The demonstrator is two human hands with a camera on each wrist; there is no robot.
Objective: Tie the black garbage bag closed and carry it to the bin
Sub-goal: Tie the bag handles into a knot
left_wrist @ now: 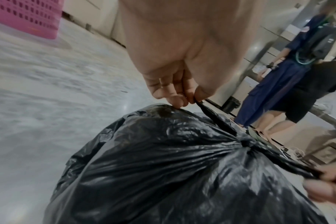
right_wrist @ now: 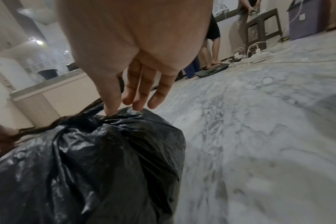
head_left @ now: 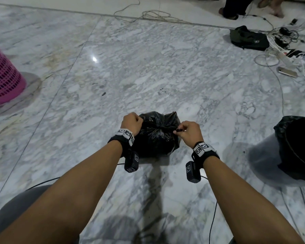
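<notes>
Black garbage bag (head_left: 157, 136) sitting full on the marble floor (head_left: 148, 67), directly ahead and between both forearms, neck gathered into a knot (left_wrist: 244, 143) at the top. Left hand (head_left: 131, 123) curled at the bag's left shoulder, grip clamped on one twisted tail of plastic (left_wrist: 211, 115) (thumb and fingertips pinching it, as the left wrist view shows). Right hand (head_left: 188, 132) at the bag's right shoulder, grip likewise clamped, thumb and forefinger pinching the other tail (head_left: 179, 129), remaining fingers (right_wrist: 142, 89) hanging down toward the plastic. Both tails drawn taut, outward from the knot in opposite directions. Black-lined bin (head_left: 298, 148) standing on the floor to the right, well apart from the bag, partly cut off by the frame edge. Pink perforated basket (head_left: 4, 76) at far left, also well apart. Farther back on the right, a dark pouch (head_left: 248, 38) beside a tangle of white cables and a power strip (head_left: 285, 59) (a phone-like object lying near them). Other people's legs (head_left: 232, 7) visible at the top edge.
</notes>
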